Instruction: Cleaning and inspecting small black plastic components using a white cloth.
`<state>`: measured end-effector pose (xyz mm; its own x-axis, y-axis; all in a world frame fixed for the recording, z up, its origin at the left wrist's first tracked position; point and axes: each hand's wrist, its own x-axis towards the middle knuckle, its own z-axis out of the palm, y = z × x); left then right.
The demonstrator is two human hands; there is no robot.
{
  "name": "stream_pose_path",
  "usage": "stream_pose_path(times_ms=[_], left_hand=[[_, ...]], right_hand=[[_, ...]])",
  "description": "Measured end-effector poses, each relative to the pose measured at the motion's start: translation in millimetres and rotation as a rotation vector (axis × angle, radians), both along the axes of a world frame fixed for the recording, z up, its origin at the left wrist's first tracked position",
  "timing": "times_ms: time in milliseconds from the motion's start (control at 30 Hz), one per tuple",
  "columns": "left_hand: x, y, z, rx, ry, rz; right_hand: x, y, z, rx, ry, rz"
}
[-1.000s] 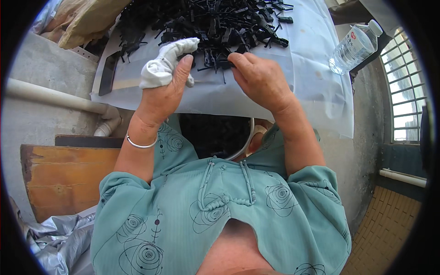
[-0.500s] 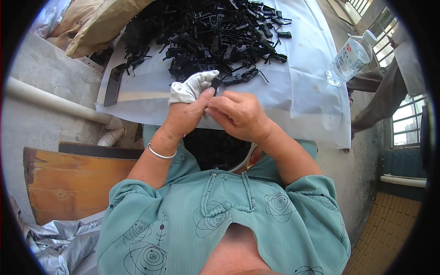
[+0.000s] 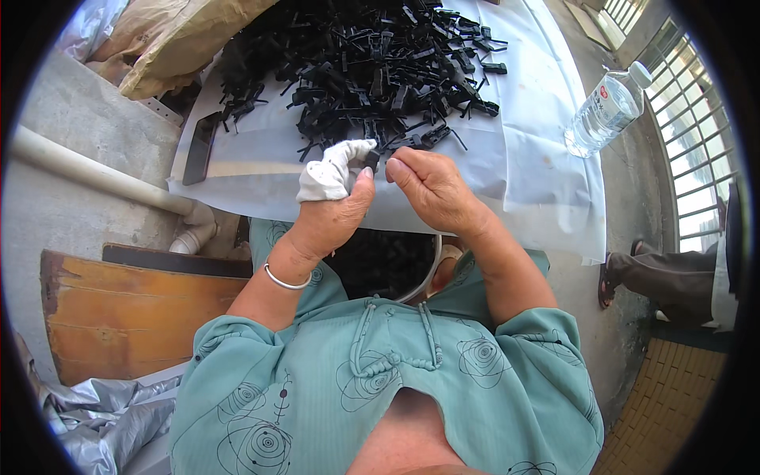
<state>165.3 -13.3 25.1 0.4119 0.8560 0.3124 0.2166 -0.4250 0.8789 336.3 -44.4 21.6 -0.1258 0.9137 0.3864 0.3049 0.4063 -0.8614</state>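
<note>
My left hand (image 3: 336, 194) has a white glove (image 3: 323, 180) over its fingers, with the thumb bare. Between thumb and gloved fingers it pinches a small black plastic part (image 3: 371, 161). Just to the right, my right hand (image 3: 431, 188) is bare and closed, thumb pressed against the curled fingers; anything in that pinch is too small to make out. Both hands are above the near edge of a table covered with a white plastic sheet (image 3: 538, 174). Right beyond them lies a large heap of black plastic parts (image 3: 388, 75) with thin prongs.
A clear water bottle (image 3: 608, 109) stands at the table's right edge. Between my knees is a round container (image 3: 437, 265) with black pieces inside. A flat dark object (image 3: 202, 150) lies on the sheet's left. Another person's leg (image 3: 669, 281) shows at the right.
My right hand has drawn away to the right, leaving a small gap from my left hand, which has tilted and lowered slightly. The other person at the right has stepped nearer to me.
</note>
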Motion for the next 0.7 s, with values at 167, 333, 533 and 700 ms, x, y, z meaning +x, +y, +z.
stream_pose_path(times_ms=[167, 333, 533, 700], left_hand=[[6.3, -9.6, -0.2, 0.061, 0.004, -0.005], [8.5, -15.2, -0.9, 0.345, 0.101, 0.016], [8.3, -9.7, -0.7, 0.515, 0.18, 0.057], [9.9, -18.2, 10.8, 0.2, 0.049, 0.015]], right_hand=[[-5.5, -2.2, 0.6, -0.019, -0.027, 0.027], [-10.2, -4.8, -3.4, 0.119, -0.071, -0.073], [-25.5, -1.0, -13.4, 0.217, -0.067, -0.202], [-7.5, -6.7, -0.6, 0.052, 0.049, 0.012]])
